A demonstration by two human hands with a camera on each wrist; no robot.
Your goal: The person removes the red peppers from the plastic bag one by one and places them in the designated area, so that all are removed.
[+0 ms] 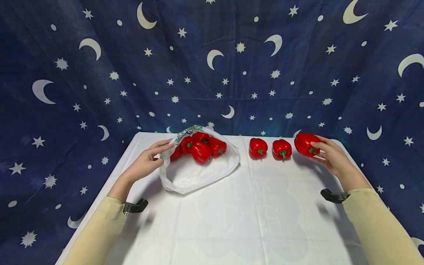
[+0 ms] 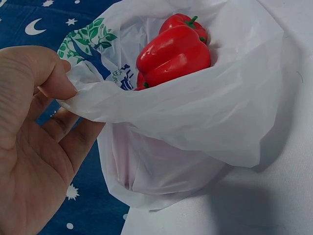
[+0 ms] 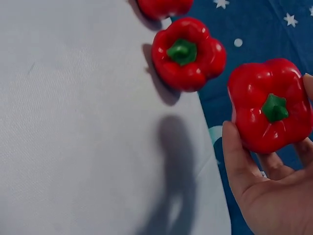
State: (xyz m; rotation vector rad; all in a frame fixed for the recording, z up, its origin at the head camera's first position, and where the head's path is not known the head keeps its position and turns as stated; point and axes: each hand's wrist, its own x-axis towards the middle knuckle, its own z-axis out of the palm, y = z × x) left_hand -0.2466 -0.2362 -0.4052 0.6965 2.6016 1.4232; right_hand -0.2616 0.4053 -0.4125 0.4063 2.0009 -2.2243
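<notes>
My left hand [image 1: 144, 162] pinches the rim of a white plastic bag [image 1: 190, 188] between thumb and fingers, at its left side. The bag lies with its mouth facing me, and a green tree print [image 2: 93, 39] shows on it. Several red bell peppers [image 1: 201, 151] are bunched inside toward the back. At the right, my right hand [image 1: 331, 156] grips another red bell pepper [image 1: 304, 144], raised over the table's back right part, its shadow falling below. In the right wrist view this pepper [image 3: 254, 103] turns its green stem to the camera.
Two more red bell peppers stand in a row between the bag and my right hand, one nearer the bag [image 1: 257, 148] and one nearer the hand [image 1: 281, 146]. A white cloth covers the table [image 1: 225, 221]. Behind it hangs a dark blue curtain [image 1: 192, 66] with moons and stars.
</notes>
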